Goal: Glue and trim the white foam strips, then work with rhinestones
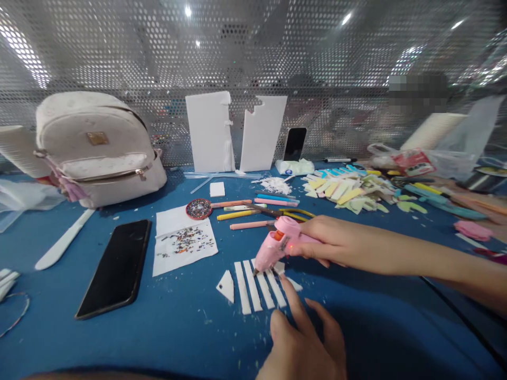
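Pink plastic is gripped in the right hand [322, 240]: the gun [273, 250] is grasped by its handle, and its nozzle [256, 272] is tipped down and to the left, over the far part of the white strips [242, 290]. The strips are laid side by side on the blue table [178, 327], narrow gaps being left between them. Glue appears to be in the course of being applied, though no fresh bead can be made out, and whether a strip is actually touched by the nozzle cannot be told.

By the left hand [303, 338] nothing is grasped — its index finger is stretched towards the right end of the row, and the other fingers are loosely bent. Contact between that fingertip and the last strip cannot be confirmed. For the next move, a steady nozzle seems to be called for, with the strips kept from sliding and the fingertip kept clear of hot glue.

The strips are placed just beyond the left hand, a little to its left, and below and to the left of the right hand. To the left of the row — apart from it — a pointed scrap [226, 287] is seen, marked with a dark spot.
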`<move>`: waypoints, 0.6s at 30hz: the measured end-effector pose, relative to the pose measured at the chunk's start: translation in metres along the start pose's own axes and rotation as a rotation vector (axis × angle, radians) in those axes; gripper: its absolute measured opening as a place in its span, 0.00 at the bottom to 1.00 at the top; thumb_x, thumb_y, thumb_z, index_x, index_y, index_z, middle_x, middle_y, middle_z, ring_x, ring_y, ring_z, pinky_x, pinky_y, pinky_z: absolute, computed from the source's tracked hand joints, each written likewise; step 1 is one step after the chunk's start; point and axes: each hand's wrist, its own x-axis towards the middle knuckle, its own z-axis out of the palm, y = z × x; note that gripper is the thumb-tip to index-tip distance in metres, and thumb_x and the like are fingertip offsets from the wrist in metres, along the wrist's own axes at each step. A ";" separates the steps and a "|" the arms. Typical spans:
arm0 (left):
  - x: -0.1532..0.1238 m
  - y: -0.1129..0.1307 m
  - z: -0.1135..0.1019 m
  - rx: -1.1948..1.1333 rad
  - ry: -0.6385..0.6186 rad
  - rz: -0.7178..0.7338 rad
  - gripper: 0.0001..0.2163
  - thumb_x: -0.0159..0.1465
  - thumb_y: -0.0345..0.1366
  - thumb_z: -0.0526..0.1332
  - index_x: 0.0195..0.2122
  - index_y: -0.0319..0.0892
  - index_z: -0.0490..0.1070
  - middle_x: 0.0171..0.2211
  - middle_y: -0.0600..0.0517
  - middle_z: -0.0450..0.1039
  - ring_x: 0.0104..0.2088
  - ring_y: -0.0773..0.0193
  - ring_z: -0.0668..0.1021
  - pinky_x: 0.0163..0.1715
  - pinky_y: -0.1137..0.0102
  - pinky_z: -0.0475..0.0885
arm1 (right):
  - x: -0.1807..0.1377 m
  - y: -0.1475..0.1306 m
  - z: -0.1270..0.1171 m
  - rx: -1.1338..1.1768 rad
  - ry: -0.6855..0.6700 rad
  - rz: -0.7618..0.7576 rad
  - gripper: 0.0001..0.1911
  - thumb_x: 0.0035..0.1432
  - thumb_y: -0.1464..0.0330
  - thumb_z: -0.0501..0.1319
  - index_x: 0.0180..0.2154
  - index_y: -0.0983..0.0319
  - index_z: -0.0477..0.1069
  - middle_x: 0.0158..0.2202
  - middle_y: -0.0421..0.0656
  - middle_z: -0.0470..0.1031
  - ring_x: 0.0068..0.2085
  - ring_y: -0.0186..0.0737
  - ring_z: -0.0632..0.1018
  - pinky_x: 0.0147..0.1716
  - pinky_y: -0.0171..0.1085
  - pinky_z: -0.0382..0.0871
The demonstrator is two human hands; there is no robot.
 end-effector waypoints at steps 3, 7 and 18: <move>0.000 0.001 0.001 0.003 -0.012 0.000 0.40 0.62 0.67 0.48 0.53 0.33 0.74 0.48 0.30 0.77 0.57 0.30 0.71 0.27 0.62 0.71 | -0.001 0.000 0.000 0.021 -0.019 -0.018 0.20 0.68 0.55 0.54 0.51 0.59 0.74 0.46 0.43 0.77 0.40 0.43 0.76 0.35 0.35 0.70; 0.000 0.000 -0.001 0.013 -0.013 0.003 0.37 0.63 0.65 0.50 0.53 0.33 0.73 0.48 0.31 0.77 0.58 0.30 0.71 0.28 0.62 0.71 | -0.001 0.001 0.000 0.006 -0.003 -0.047 0.21 0.68 0.56 0.54 0.53 0.59 0.74 0.49 0.44 0.77 0.45 0.45 0.77 0.44 0.36 0.70; 0.001 -0.001 -0.002 0.019 -0.028 0.014 0.34 0.64 0.62 0.51 0.53 0.34 0.73 0.47 0.31 0.77 0.57 0.29 0.71 0.27 0.62 0.71 | 0.000 -0.003 0.000 0.033 -0.030 -0.070 0.21 0.68 0.54 0.53 0.49 0.58 0.77 0.46 0.44 0.78 0.54 0.51 0.74 0.55 0.41 0.65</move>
